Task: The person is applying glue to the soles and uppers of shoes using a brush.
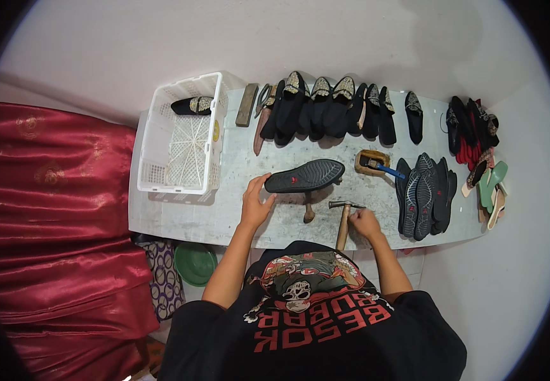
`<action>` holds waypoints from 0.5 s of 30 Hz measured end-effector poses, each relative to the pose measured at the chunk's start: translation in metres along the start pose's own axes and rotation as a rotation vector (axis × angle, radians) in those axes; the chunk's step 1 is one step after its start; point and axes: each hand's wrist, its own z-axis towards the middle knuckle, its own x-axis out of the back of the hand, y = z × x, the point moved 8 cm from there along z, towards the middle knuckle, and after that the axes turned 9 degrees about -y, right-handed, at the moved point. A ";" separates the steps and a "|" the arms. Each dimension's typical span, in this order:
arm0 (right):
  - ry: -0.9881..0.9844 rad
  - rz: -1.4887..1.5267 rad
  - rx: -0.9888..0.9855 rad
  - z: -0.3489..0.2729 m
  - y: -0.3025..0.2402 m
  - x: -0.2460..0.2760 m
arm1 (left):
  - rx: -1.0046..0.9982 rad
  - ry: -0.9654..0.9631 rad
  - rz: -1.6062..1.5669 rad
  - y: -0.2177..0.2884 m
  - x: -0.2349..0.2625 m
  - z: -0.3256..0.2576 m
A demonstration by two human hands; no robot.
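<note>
A black shoe (306,177) lies sole up in the middle of the table, raised on a stand (309,213) whose lower part shows beneath it. At its heel end, my left hand (257,202) has its fingertips on the heel and its thumb close to the near edge, steadying it. A hammer (343,227) with a wooden handle points toward me, just right of the stand. Beside its upper handle is my right hand (365,223), fingers curled together. The handle stays visible along its length, and what the fingers pinch is hidden.
A white plastic basket (214,152) holding one shoe (192,106) stands left. Several patterned black shoes (321,111) line the wall. Right are a yellowish container (362,162), a blue-handled brush (386,169), dark soles (423,197) and green and beige shoe pieces (492,187).
</note>
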 end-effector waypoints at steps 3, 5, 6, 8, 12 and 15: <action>0.143 0.279 0.259 -0.002 -0.054 0.059 | 0.031 0.019 -0.003 -0.003 0.000 -0.008; 0.217 0.302 0.390 -0.012 -0.097 0.100 | 0.047 0.033 -0.017 0.002 -0.001 -0.008; 0.199 0.358 0.457 -0.014 -0.118 0.115 | 0.034 0.046 -0.037 0.007 -0.001 -0.007; 0.191 0.411 0.524 -0.017 -0.151 0.134 | 0.013 0.057 -0.060 0.005 -0.001 -0.007; 0.083 0.242 0.659 -0.019 -0.196 0.132 | -0.035 -0.035 -0.080 -0.007 -0.001 -0.002; 0.081 0.152 0.661 -0.017 -0.205 0.116 | -0.067 -0.069 -0.093 -0.013 0.000 0.001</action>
